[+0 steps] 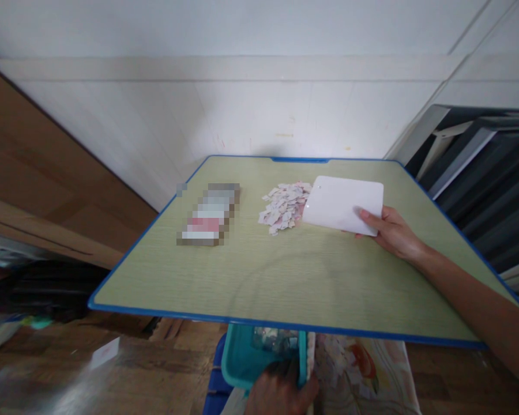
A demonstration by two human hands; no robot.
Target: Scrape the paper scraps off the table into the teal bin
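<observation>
My right hand (395,233) grips a white card (345,203) with rounded corners and small holes along its left edge. The thumb presses on top, and the fingers go underneath. The card is tilted over the right side of a pile of small paper pieces (283,208) on the table. Below the table's front edge, my left hand (281,392) is closed at the near right corner of a teal plastic basket (242,354). Its thumb is outside the wall; its fingers are in shadow inside. A clear plastic-wrapped bundle (274,339) lies in the basket.
A pixelated flat box (210,216) lies on the left of the blue-edged table (177,282). Dark panels (488,167) lean at the right, brown cardboard (56,155) at the left. A patterned cloth (367,374) and a blue stool (213,380) are below; a paper slip (105,353) is on the floor.
</observation>
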